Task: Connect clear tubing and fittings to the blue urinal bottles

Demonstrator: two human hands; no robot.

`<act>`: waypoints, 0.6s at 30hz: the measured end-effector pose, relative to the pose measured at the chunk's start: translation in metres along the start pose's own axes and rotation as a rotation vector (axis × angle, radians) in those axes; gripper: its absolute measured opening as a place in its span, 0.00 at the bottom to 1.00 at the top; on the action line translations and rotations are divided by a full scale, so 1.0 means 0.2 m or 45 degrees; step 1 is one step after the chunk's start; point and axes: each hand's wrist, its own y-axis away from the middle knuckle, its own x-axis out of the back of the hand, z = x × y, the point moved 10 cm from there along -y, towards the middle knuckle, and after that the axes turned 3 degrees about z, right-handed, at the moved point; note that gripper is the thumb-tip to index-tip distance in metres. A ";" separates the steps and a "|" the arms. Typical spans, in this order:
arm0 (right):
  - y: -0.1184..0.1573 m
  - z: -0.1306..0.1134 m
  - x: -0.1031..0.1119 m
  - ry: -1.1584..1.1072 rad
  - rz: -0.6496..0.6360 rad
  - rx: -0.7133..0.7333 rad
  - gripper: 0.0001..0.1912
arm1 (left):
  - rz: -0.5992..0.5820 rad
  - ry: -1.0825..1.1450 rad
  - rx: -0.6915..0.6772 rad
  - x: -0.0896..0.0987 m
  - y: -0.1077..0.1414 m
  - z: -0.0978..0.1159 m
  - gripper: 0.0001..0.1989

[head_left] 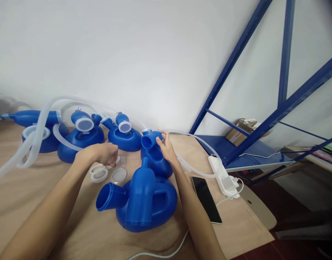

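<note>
My right hand [167, 146] grips the neck of a blue plastic urinal bottle [157, 162], whose round mouth is uncovered and faces me. Over a few white translucent caps [98, 174] on the table, my left hand [105, 153] is closed with its fingers pointing down. Its fingertips reach the caps, but what they pinch is hidden. A round cap [119, 176] lies just in front of that hand. Closest to me, between my forearms, lies another blue urinal bottle [144, 202] with an open mouth pointing left.
Several capped blue bottles [125, 137] stand along the wall, with a clear hose [41, 126] looping at left. A phone [206, 198] and a white power strip [222, 177] lie at right. Beyond the wooden table [247, 224] stands a blue metal shelf [231, 83].
</note>
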 end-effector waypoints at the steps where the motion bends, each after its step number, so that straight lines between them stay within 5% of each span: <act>1: 0.00 0.00 0.01 -0.022 0.028 0.020 0.24 | -0.036 -0.013 0.039 -0.02 -0.01 -0.03 0.07; 5: -0.01 0.01 0.01 -0.034 -0.007 0.062 0.30 | 0.046 -0.088 0.060 0.01 -0.04 0.00 0.13; 8: -0.02 0.03 -0.03 0.013 -0.100 0.040 0.38 | 0.402 -0.050 -0.071 0.13 -0.09 0.11 0.28; 11: -0.02 0.02 -0.06 0.029 -0.168 0.017 0.40 | 0.648 0.218 -0.402 0.19 -0.12 0.26 0.44; 14: -0.01 -0.01 -0.09 0.003 -0.246 0.048 0.41 | 0.617 0.417 -0.643 0.13 -0.15 0.39 0.46; 18: -0.01 -0.02 -0.07 -0.147 -0.235 0.058 0.43 | 0.629 0.515 -0.746 0.07 -0.14 0.49 0.43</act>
